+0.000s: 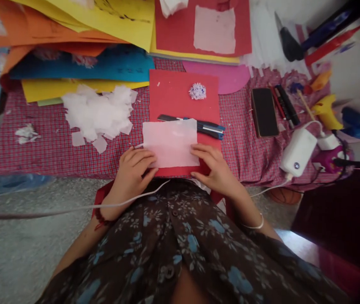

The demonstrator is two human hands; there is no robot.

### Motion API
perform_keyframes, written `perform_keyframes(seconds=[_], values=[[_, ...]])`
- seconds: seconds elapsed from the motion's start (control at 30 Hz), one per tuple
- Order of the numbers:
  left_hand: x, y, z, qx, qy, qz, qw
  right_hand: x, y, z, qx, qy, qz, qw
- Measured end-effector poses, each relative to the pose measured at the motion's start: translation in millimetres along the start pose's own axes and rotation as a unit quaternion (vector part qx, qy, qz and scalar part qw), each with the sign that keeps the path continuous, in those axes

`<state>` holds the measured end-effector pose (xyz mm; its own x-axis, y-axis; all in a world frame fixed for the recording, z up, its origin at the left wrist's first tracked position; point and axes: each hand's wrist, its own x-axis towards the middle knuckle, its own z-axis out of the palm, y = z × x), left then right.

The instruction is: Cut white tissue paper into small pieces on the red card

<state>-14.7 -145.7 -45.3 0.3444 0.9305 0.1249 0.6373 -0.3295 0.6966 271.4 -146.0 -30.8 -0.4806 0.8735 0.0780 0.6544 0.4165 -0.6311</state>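
A thin, pale, translucent sheet of paper [170,143] lies across the red card [180,97] before me, covering part of a utility knife [210,128]. My left hand [136,166] holds the sheet's left edge, with curled fingers on it and the thumb near the lower corner. At the right edge, my right hand [213,166] has its fingertips on the sheet and its thumb lower down. Farther up the card sits a small white-and-purple fringed paper flower [197,91]. Left of the card is a pile of white paper pieces [99,112].
Stacked coloured sheets [81,63] fill the back left of the checked tablecloth [237,122]. On the right lie a phone [265,112], pens [286,105], a white power adapter [298,152] and scissors [289,42]. A white cable [129,199] crosses above my left wrist.
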Motion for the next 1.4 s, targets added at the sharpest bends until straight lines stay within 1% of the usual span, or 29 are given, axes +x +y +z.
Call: perform_keyframes(seconds=[0.13, 0.2, 0.3, 0.4, 0.5, 0.57, 0.7, 0.77, 0.8, 0.87, 0.93, 0.97, 1.0, 1.03, 1.07, 1.1, 1.13, 1.17, 1.23, 1.3, 1.33, 1.4], values=[[6.3, 0.4, -2.2, 0.017, 0.015, 0.033, 0.999, 2.1, 2.5, 5.8, -0.030, 0.015, 0.008, 0.999], [8.6, 0.5, -3.6, 0.028, 0.022, 0.039, 0.999, 5.1, 5.0, 8.1, -0.032, 0.041, 0.012, 0.999], [10.7, 1.8, -6.0, 0.031, 0.035, 0.029, 0.998, 10.6, 8.4, 11.2, -0.023, 0.086, 0.023, 0.996], [11.8, 3.7, -8.4, 0.037, 0.023, 0.026, 0.999, 16.1, 9.3, 13.5, -0.016, 0.117, 0.040, 0.992], [12.6, 4.2, -9.5, 0.061, 0.017, 0.037, 0.997, 20.5, 7.5, 15.0, -0.010, 0.132, 0.060, 0.989], [13.4, 3.4, -9.1, 0.071, 0.042, 0.022, 0.996, 22.6, 5.6, 15.6, -0.008, 0.140, 0.070, 0.988], [17.1, -0.5, -8.0, 0.060, 0.109, -0.061, 0.990, 26.4, 2.3, 16.9, -0.020, 0.152, 0.082, 0.985], [19.4, -2.5, -8.5, 0.060, 0.117, -0.066, 0.989, 28.2, 1.7, 17.8, -0.028, 0.158, 0.090, 0.983], [20.3, -3.1, -8.9, 0.071, 0.123, -0.055, 0.988, 29.0, 1.7, 18.4, -0.031, 0.160, 0.094, 0.982], [21.4, -2.6, -9.4, 0.109, 0.157, -0.020, 0.981, 30.6, 2.2, 19.8, -0.037, 0.161, 0.098, 0.981], [21.6, 0.7, -8.3, 0.136, 0.196, 0.042, 0.970, 31.7, 2.7, 21.6, -0.043, 0.159, 0.102, 0.981], [21.8, 3.3, -6.7, 0.135, 0.192, 0.086, 0.968, 32.0, 2.8, 22.6, -0.046, 0.158, 0.103, 0.981], [22.2, 6.2, -4.5, 0.126, 0.165, 0.134, 0.969, 32.2, 2.6, 23.4, -0.050, 0.158, 0.105, 0.981], [22.8, 9.2, -1.6, 0.116, 0.116, 0.182, 0.970, 32.0, 2.2, 23.9, -0.053, 0.157, 0.107, 0.980], [23.8, 12.0, 1.5, 0.111, 0.054, 0.222, 0.967, 31.6, 1.7, 23.7, -0.055, 0.157, 0.108, 0.980], [25.0, 14.1, 4.8, 0.115, -0.009, 0.249, 0.962, 30.9, 1.2, 22.6, -0.051, 0.158, 0.105, 0.981], [26.2, 15.5, 7.8, 0.128, -0.064, 0.262, 0.954, 30.1, 1.0, 20.5, -0.041, 0.163, 0.098, 0.981], [27.2, 16.1, 10.4, 0.147, -0.103, 0.266, 0.947, 29.3, 1.2, 17.3, -0.029, 0.174, 0.091, 0.980], [28.1, 15.3, 13.8, 0.179, -0.145, 0.261, 0.937, 28.8, 3.5, 7.9, -0.018, 0.213, 0.076, 0.974], [27.4, 13.4, 15.0, 0.193, -0.157, 0.256, 0.934, 31.5, 8.6, -2.9, -0.041, 0.240, 0.070, 0.967], [26.6, 12.7, 15.1, 0.195, -0.159, 0.254, 0.934, 34.3, 11.9, -7.8, -0.064, 0.232, 0.071, 0.968], [25.1, 12.3, 14.8, 0.197, -0.163, 0.248, 0.935, 42.7, 19.1, -14.8, -0.109, 0.173, 0.072, 0.976]])
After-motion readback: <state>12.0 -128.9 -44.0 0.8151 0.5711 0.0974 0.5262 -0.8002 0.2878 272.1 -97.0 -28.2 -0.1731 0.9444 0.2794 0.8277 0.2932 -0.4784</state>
